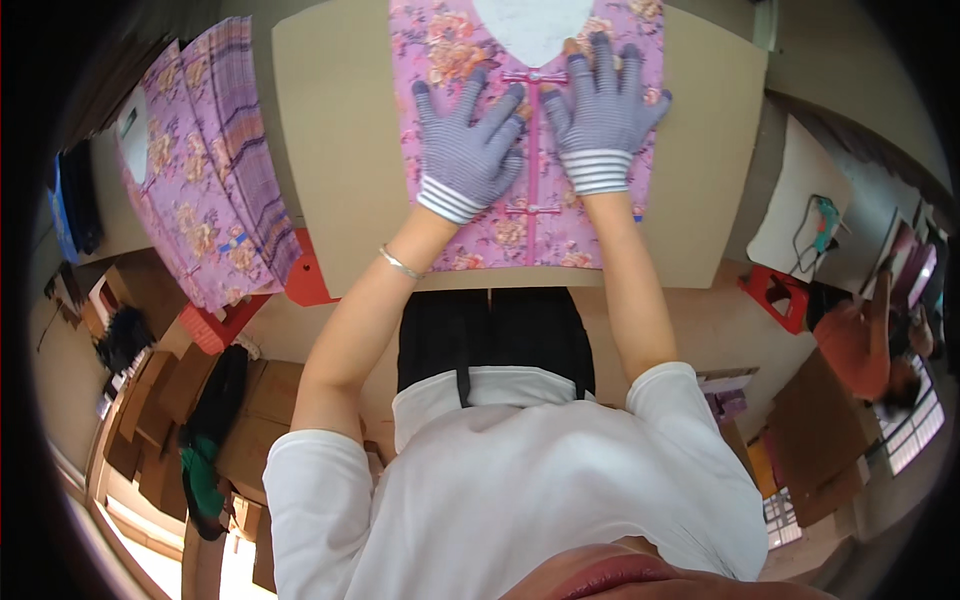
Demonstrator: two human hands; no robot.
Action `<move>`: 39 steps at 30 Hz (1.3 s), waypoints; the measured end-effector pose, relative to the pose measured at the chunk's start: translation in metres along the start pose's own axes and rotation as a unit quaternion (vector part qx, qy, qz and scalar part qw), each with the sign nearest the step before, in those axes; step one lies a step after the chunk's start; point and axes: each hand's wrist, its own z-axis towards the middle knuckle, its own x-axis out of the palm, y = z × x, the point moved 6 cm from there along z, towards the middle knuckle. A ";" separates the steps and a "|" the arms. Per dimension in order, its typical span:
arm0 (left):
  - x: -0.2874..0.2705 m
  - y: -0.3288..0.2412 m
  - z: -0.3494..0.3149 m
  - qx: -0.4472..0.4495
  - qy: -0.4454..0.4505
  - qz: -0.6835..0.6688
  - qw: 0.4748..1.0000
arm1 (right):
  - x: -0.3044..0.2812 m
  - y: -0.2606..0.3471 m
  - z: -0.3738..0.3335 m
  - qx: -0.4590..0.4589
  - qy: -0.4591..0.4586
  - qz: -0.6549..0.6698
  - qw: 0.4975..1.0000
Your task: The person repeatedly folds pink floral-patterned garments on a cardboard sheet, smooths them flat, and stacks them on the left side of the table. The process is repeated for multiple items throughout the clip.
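A pink-purple floral garment [510,235] lies flat in front of me, with a darker pink strip and knotted fastenings down its middle. White material [535,28] shows in its neck opening. My left hand [468,150], in a grey-striped knit glove, rests spread on the cloth left of the strip. To the right of the strip, my right hand [603,115], gloved alike, lies with fingers apart near the neckline. Neither hand grips anything. Beneath the garment is a large tan board or tabletop [340,140].
More folded floral garments [205,170] are stacked at the left, beside red plastic stools [312,270]. Cardboard boxes [265,410] and a person in green [203,480] are at the lower left. A white surface holding a teal corded object [826,222] and another person [860,340] are at the right.
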 end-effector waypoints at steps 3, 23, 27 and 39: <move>-0.001 0.002 0.000 -0.008 0.011 -0.002 1.000 | -0.016 -0.004 -0.032 -0.097 0.116 0.040 0.988; -0.004 0.000 -0.001 0.004 -0.008 0.019 1.000 | 0.004 -0.048 0.101 -0.285 -0.043 0.076 0.955; 0.001 -0.001 -0.003 0.028 -0.025 0.038 0.999 | -0.021 -0.026 -0.073 -0.280 0.098 0.142 0.944; -0.007 -0.027 -0.044 0.073 0.035 -0.012 0.997 | -0.100 0.008 -0.208 -0.130 0.125 0.320 0.930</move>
